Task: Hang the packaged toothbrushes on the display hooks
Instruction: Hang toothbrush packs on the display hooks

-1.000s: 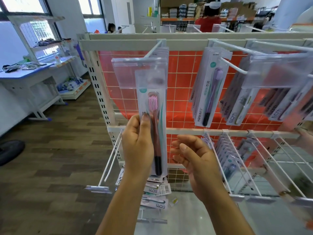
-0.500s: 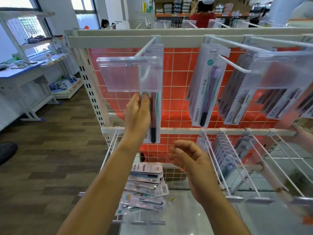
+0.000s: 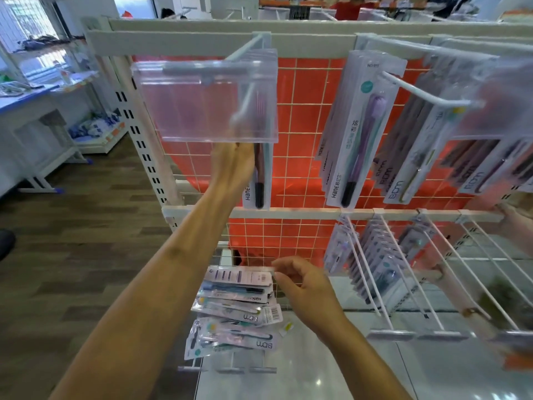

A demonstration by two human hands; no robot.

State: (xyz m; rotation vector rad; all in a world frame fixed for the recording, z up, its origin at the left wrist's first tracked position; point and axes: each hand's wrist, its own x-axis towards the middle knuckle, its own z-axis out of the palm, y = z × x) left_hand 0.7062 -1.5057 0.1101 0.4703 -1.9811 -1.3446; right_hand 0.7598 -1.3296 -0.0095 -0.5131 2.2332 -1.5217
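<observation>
Left hand [image 3: 230,166] grasped a packaged toothbrush [image 3: 259,180] on the top-left hook [image 3: 245,50] of the rack [image 3: 173,41]; right hand [image 3: 305,287], fingers curled, touched the top pack [image 3: 239,275] of the pile [image 3: 236,313] below; grip unclear.

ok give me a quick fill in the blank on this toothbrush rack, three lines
1. The left hand is up against a packaged toothbrush hanging under a ____ plastic label holder.
2. The right hand reaches ____ to the pile of packages.
3. The toothbrush in the next hanging package has a ____ head.

Missing words: clear; down; purple.
</observation>
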